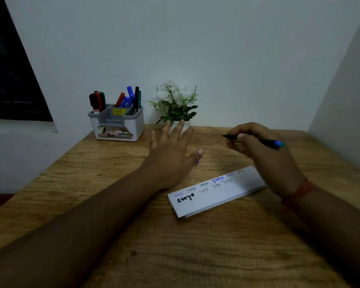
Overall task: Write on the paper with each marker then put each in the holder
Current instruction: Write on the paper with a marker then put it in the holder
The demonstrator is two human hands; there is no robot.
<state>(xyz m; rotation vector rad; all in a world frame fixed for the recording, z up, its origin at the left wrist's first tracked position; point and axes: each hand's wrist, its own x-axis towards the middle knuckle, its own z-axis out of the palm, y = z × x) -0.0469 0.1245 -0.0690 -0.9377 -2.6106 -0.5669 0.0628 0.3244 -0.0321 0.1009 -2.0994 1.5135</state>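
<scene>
- Wood table (195, 246) against a pale wall; dark window at upper left.
- Holder (116, 123) at back left, markers (131, 96) upright in its rear compartments.
- Potted plant (175, 104) just right of holder, partly behind left fingertips.
- Paper (214, 194) centre-right, rows of coloured writing.
- Left hand (170, 154) fingers spread, holding nothing, between holder and paper.
- Right hand (258, 148) above the paper's far end, fingers curled round a black pen (266, 141), blue-green end pointing right.

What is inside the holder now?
The holder has black, red and green markers in its left compartment, and red, blue, black and green ones at the back right. Their lower ends are hidden by its walls.
</scene>
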